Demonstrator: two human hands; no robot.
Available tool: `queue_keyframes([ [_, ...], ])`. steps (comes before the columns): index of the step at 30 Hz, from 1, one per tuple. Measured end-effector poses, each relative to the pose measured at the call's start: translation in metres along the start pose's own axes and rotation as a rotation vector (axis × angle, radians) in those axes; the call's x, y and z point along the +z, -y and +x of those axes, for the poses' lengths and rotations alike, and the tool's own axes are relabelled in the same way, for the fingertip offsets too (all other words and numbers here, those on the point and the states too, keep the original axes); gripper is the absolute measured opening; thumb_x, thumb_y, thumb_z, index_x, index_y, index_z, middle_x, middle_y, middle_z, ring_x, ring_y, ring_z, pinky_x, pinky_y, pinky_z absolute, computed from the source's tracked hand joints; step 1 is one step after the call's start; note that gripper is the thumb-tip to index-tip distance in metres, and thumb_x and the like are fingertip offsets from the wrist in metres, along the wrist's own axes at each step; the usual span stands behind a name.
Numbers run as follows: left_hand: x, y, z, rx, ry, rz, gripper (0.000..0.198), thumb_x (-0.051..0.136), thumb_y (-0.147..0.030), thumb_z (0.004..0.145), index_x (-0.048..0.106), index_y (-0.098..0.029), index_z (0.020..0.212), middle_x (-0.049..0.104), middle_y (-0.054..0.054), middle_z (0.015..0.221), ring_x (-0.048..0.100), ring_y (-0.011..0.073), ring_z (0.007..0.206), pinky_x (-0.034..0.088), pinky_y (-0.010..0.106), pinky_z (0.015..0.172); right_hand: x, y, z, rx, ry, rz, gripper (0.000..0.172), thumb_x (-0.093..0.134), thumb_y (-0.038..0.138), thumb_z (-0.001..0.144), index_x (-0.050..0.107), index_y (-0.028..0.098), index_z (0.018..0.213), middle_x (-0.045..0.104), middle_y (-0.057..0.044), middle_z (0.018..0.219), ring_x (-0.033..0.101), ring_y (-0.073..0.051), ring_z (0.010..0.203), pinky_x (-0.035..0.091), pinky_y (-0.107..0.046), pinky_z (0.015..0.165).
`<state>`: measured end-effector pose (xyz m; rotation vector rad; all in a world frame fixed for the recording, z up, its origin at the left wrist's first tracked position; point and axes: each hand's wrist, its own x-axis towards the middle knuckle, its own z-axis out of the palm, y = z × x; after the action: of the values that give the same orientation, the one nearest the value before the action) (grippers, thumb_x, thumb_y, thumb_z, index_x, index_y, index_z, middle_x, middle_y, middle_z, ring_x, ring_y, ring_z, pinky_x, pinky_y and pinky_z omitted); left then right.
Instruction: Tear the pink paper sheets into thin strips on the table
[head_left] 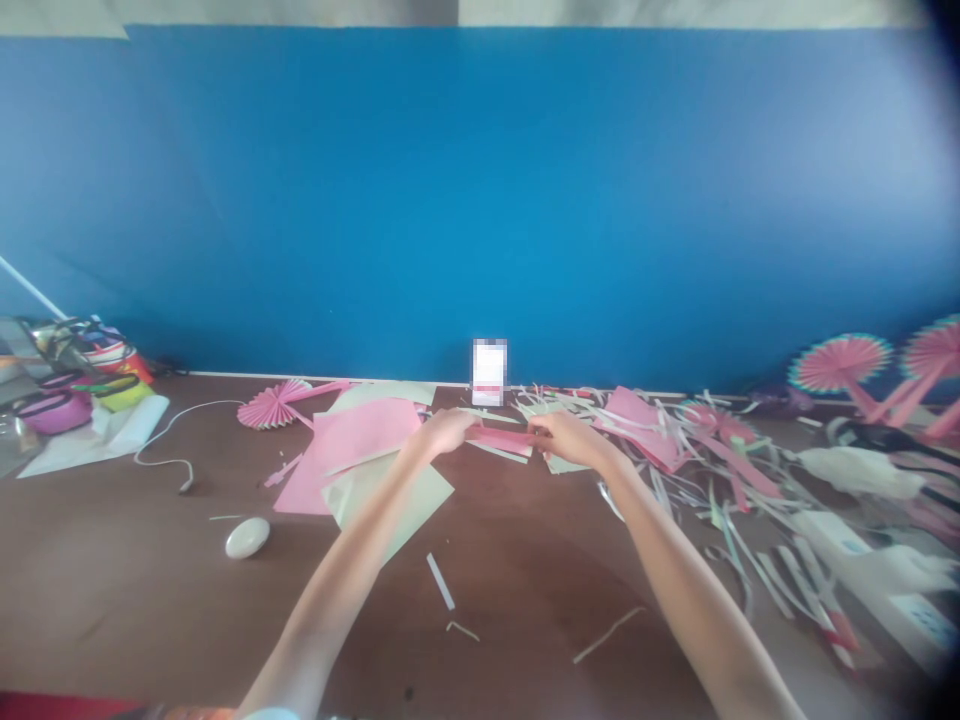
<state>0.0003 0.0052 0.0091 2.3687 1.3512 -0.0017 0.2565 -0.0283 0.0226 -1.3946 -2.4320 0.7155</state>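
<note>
Between my two hands stretches a narrow pink paper strip (501, 440), held low over the table near the wall. My left hand (452, 430) is closed on its left end, fingers pointing right. At the other end, the fingertips of my right hand (556, 436) pinch the strip. Pale paper pieces lie beneath and around it. To the left of my left hand are pink paper sheets (360, 432) and a pale green sheet (420, 490), partly covered by my forearm. A phone (489, 372) stands upright against the wall just beyond the strip.
A pink pleated paper fan (276, 405) lies left, with a white computer mouse (247, 538) nearer. Paper scraps (667, 440) heap on the right, beside white power strips (862, 550). More pleated fans (840, 362) lean at the blue wall (480, 200). Pouches (56, 408) sit far left.
</note>
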Motion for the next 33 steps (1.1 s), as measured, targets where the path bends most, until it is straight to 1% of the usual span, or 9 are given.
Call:
queue_keyframes([
  [4, 0.004, -0.005, 0.003, 0.102, -0.048, -0.012, 0.034, 0.034, -0.042, 0.093, 0.062, -0.026, 0.103, 0.065, 0.005, 0.108, 0.062, 0.0217, 0.088, 0.041, 0.025, 0.071, 0.001, 0.0, 0.001, 0.009, 0.01, -0.038, 0.035, 0.044, 0.05, 0.088, 0.059, 0.02, 0.079, 0.065, -0.002, 0.059, 0.059, -0.017, 0.054, 0.035, -0.025, 0.054],
  [9, 0.008, -0.011, 0.005, 0.117, -0.053, 0.028, 0.027, 0.034, -0.023, 0.091, 0.059, -0.024, 0.1, 0.065, 0.005, 0.104, 0.062, 0.0195, 0.081, 0.041, 0.025, 0.067, 0.006, -0.004, 0.003, 0.024, -0.064, -0.176, 0.033, 0.043, 0.049, 0.089, 0.058, 0.02, 0.084, 0.066, -0.005, 0.072, 0.058, -0.017, 0.061, 0.032, -0.025, 0.054],
  [12, 0.012, -0.011, 0.006, 0.117, -0.069, 0.057, 0.034, 0.032, -0.011, 0.087, 0.056, -0.023, 0.107, 0.063, 0.006, 0.11, 0.062, 0.0194, 0.085, 0.042, 0.024, 0.067, 0.01, -0.004, 0.006, -0.001, -0.081, -0.193, 0.032, 0.041, 0.048, 0.09, 0.058, 0.021, 0.091, 0.066, -0.006, 0.08, 0.058, -0.018, 0.067, 0.032, -0.025, 0.056],
  [15, 0.017, -0.015, 0.008, 0.157, -0.085, 0.081, 0.044, 0.031, -0.009, 0.085, 0.045, -0.023, 0.124, 0.058, 0.008, 0.121, 0.06, 0.0212, 0.098, 0.042, 0.025, 0.074, 0.015, 0.0, 0.008, -0.051, -0.086, -0.165, 0.028, 0.039, 0.044, 0.092, 0.057, 0.022, 0.094, 0.065, -0.004, 0.081, 0.057, -0.018, 0.07, 0.033, -0.025, 0.059],
  [20, 0.023, -0.029, 0.008, 0.124, -0.028, 0.04, 0.04, 0.034, -0.019, 0.088, 0.039, -0.021, 0.128, 0.059, 0.011, 0.119, 0.061, 0.0237, 0.094, 0.043, 0.027, 0.071, 0.016, -0.002, 0.011, -0.028, -0.116, -0.115, 0.023, 0.037, 0.033, 0.092, 0.058, 0.024, 0.093, 0.064, -0.004, 0.079, 0.056, -0.019, 0.07, 0.034, -0.027, 0.06],
  [22, 0.022, -0.033, 0.007, 0.134, -0.039, 0.0, 0.035, 0.029, -0.032, 0.093, 0.042, -0.021, 0.124, 0.062, 0.011, 0.113, 0.062, 0.024, 0.089, 0.043, 0.028, 0.07, 0.015, -0.005, 0.011, -0.019, -0.114, -0.081, 0.021, 0.038, 0.028, 0.091, 0.058, 0.024, 0.094, 0.065, -0.003, 0.08, 0.056, -0.019, 0.071, 0.035, -0.027, 0.062],
  [25, 0.02, -0.036, 0.004, 0.147, -0.069, 0.007, 0.044, 0.025, -0.05, 0.092, 0.045, -0.021, 0.118, 0.064, 0.011, 0.106, 0.062, 0.0264, 0.087, 0.043, 0.031, 0.07, 0.015, -0.008, 0.011, -0.012, -0.102, -0.022, 0.021, 0.039, 0.023, 0.089, 0.059, 0.026, 0.097, 0.065, -0.002, 0.082, 0.056, -0.018, 0.07, 0.037, -0.028, 0.063],
  [29, 0.022, -0.036, 0.003, 0.102, -0.085, 0.036, 0.053, 0.021, -0.057, 0.091, 0.044, -0.019, 0.118, 0.063, 0.013, 0.109, 0.062, 0.0291, 0.092, 0.043, 0.032, 0.07, 0.017, -0.004, 0.011, 0.008, -0.136, 0.063, 0.022, 0.041, 0.031, 0.089, 0.057, 0.028, 0.105, 0.065, -0.001, 0.086, 0.056, -0.017, 0.069, 0.04, -0.029, 0.065],
  [33, 0.025, -0.036, 0.004, 0.044, -0.073, 0.014, 0.059, 0.018, -0.063, 0.089, 0.045, -0.019, 0.118, 0.063, 0.013, 0.109, 0.062, 0.0299, 0.091, 0.044, 0.032, 0.069, 0.016, 0.001, 0.011, -0.014, -0.148, 0.116, 0.024, 0.04, 0.035, 0.09, 0.059, 0.026, 0.101, 0.065, -0.001, 0.089, 0.057, -0.016, 0.069, 0.04, -0.029, 0.066],
])
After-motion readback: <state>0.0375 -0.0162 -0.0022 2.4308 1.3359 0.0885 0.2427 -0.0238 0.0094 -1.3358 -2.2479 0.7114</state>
